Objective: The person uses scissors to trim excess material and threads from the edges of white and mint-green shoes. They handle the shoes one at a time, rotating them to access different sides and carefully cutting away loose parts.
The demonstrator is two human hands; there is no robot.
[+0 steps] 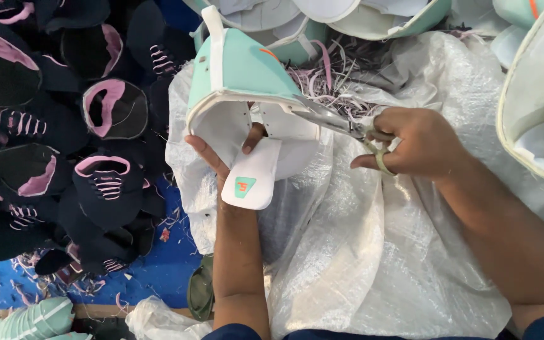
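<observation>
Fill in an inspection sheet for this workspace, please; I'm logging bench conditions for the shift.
Surface: white woven plastic sheet spread under the hands, over a blue floor.
Job's things: mint and white shoe upper; scissors, blades at its edge.
Clutter: trimmed strips; scraps on the blue floor.
Grippers: left hand holds the shoe upper; right hand grips the scissors.
Cables: nothing seen.
Surroundings: pile of black and pink uppers at left; more mint uppers above.

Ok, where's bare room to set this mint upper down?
Free: the white woven sack between the two forearms, below the scissors. A narrow blue floor strip beside the left forearm. Crowded: the black-and-pink uppers at left, trimmings and mint uppers above.
</observation>
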